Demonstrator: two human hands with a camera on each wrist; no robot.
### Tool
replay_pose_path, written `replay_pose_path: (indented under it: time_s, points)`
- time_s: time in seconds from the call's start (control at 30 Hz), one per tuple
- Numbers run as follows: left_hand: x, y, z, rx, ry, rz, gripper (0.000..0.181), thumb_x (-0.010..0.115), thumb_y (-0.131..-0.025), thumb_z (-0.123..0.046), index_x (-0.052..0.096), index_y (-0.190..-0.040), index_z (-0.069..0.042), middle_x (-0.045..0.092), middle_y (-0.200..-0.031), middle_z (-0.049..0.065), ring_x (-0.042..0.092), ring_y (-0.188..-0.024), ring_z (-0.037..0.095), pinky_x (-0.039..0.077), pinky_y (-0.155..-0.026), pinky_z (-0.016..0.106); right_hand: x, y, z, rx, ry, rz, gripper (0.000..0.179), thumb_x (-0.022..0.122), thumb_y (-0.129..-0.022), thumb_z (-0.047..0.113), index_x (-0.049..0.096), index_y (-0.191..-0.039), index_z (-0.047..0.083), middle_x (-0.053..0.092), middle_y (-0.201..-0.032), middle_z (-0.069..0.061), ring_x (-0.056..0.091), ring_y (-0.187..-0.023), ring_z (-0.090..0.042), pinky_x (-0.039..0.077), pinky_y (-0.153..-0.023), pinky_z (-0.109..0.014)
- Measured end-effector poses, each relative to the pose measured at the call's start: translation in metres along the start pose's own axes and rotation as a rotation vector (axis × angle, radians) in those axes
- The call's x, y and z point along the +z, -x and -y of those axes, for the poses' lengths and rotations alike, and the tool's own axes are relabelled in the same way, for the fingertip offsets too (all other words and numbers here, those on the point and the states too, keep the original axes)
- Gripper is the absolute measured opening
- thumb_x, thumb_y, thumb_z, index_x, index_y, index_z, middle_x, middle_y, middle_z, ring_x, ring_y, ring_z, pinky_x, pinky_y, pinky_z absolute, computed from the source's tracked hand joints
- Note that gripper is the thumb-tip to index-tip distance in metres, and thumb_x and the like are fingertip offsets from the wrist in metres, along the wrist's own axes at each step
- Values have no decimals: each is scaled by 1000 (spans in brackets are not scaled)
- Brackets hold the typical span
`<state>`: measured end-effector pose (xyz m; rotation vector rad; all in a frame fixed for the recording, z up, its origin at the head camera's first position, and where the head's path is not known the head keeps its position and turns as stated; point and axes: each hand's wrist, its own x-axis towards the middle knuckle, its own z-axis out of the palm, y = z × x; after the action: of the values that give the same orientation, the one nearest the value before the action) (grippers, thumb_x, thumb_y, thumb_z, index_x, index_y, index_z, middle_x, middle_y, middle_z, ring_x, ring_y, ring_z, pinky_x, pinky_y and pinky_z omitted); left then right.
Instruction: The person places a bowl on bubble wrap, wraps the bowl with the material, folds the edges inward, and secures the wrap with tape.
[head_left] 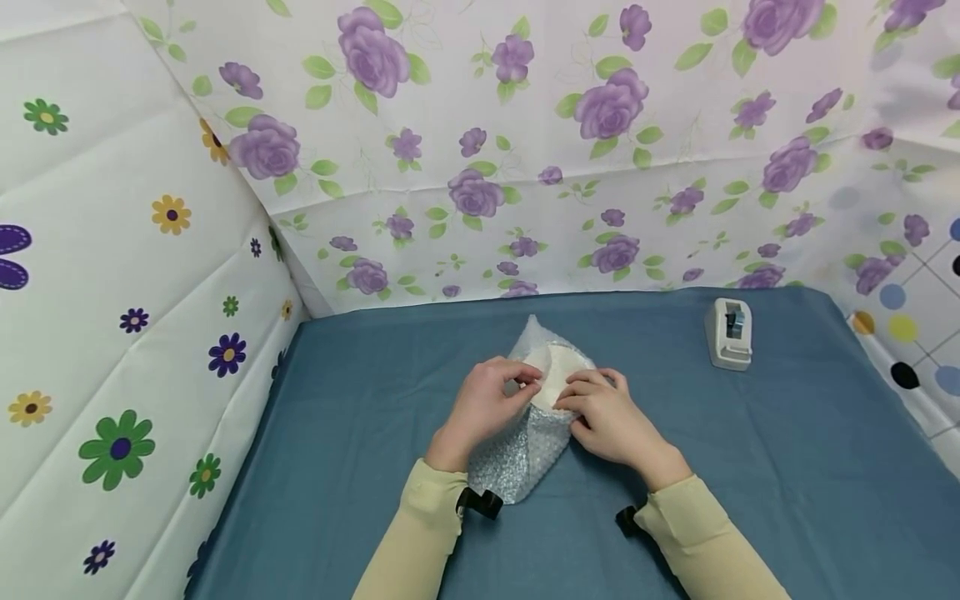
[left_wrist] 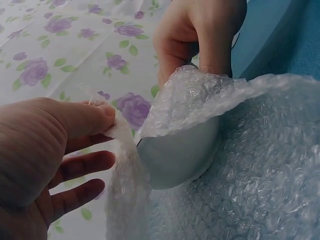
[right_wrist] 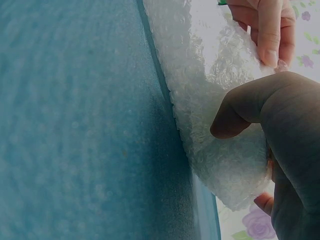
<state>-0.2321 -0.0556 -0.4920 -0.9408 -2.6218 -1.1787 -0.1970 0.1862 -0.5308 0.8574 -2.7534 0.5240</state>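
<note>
A sheet of bubble wrap (head_left: pixel 510 458) lies partly folded around a smooth, cream-white dish with a rounded edge (head_left: pixel 558 375) on the blue cloth. My left hand (head_left: pixel 491 402) pinches a loose edge of the wrap between thumb and forefinger, its other fingers held apart in the left wrist view. At the other side, my right hand (head_left: pixel 607 419) grips a flap of bubble wrap (left_wrist: pixel 200 100) over the dish, with its thumb on the outside in the right wrist view. Much of the dish is hidden under the wrap, so I cannot tell its depth.
A white tape dispenser (head_left: pixel 729 335) stands at the back right of the blue-covered table (head_left: pixel 360 433). Flowered white sheets (head_left: pixel 420 217) hang behind the table and along its sides. Black straps with small cameras (head_left: pixel 480 502) sit at both wrists.
</note>
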Motion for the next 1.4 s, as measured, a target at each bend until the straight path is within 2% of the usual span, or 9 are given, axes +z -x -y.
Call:
replay_pose_path:
  time_s: [0.4, 0.53, 0.67, 0.93, 1.1, 1.2, 1.4]
  points:
    - [1, 0, -2, -16, -17, 15, 13, 77, -102, -19, 83, -113, -15, 77, -104, 0, 71, -94, 25, 49, -67, 30, -1, -1, 1, -4, -3, -9, 24, 74, -92, 2, 84, -109, 18, 74, -116, 0, 57, -133, -30, 29, -111, -65]
    - [0, 1, 0, -22, -27, 41, 13, 76, -103, -20, 83, -113, -16, 76, -104, -1, 68, -91, 26, 49, -67, 31, 0, -1, 1, -8, -4, -13, 25, 74, -92, 2, 84, -110, 17, 74, -115, 0, 57, -132, -31, 30, -111, -66]
    - [0, 0, 1, -17, -63, 74, 15, 72, -106, -20, 83, -114, -15, 75, -105, -1, 67, -93, 25, 52, -72, 33, 1, -1, 0, -9, 4, -9, 27, 73, -92, 3, 84, -112, 18, 74, -112, 1, 56, -133, -32, 30, -111, -66]
    - [-1, 1, 2, 59, -121, 109, 21, 65, -107, -10, 84, -113, -13, 77, -104, 0, 66, -101, 21, 55, -80, 33, -1, 0, -3, -10, 15, 23, 27, 74, -94, 5, 83, -117, 18, 74, -119, -2, 57, -132, -31, 31, -112, -63]
    - [0, -1, 5, 123, -177, 136, 28, 60, -104, 0, 86, -108, -10, 80, -104, 1, 67, -109, 21, 55, -97, 37, -3, -1, -5, -27, -6, 30, 29, 73, -95, 5, 83, -120, 16, 74, -123, -4, 57, -132, -30, 31, -114, -63]
    - [0, -2, 5, 137, -224, 164, 31, 59, -104, 1, 86, -108, -12, 80, -109, 1, 66, -112, 22, 53, -102, 39, -6, 0, -6, -44, -32, 28, 30, 71, -95, 3, 83, -121, 15, 74, -123, -5, 58, -132, -31, 32, -115, -62]
    - [1, -1, 5, 153, -303, 204, 32, 57, -105, 0, 86, -110, -15, 79, -115, -2, 64, -117, 21, 52, -104, 42, -10, 0, -11, -79, -80, 10, 30, 68, -95, -2, 82, -117, 11, 72, -127, -8, 59, -133, -33, 35, -118, -59]
